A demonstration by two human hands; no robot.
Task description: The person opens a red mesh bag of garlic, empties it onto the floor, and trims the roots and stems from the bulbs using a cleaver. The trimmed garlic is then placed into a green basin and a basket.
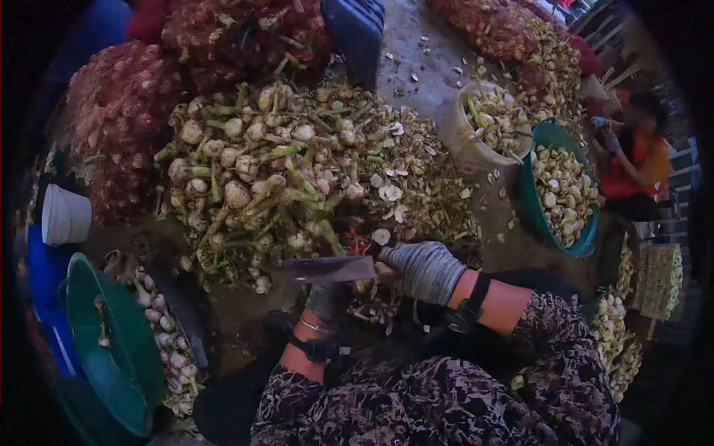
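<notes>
My right hand (425,269), in a grey knit glove, is closed around the handle of a knife (331,269). Its broad blade points left and passes over my left hand (327,299). That hand is gloved too; the blade and shadow hide its fingers, so what it holds cannot be made out. Just beyond both hands lies a large heap of garlic bulbs (238,195) with soil and green stems on them. A pale round cut piece (381,236) shows by the right hand's fingers. Trimmed stems and peelings (428,186) cover the heap's right side.
A green basin (93,327) with one stemmed bulb stands left, beside several bulbs (167,338). Red mesh sacks (123,111) stand behind. Rightward are a whitish bucket (461,145) of trimmings and a teal tub (529,201) of garlic. Another person (636,160) sits far right.
</notes>
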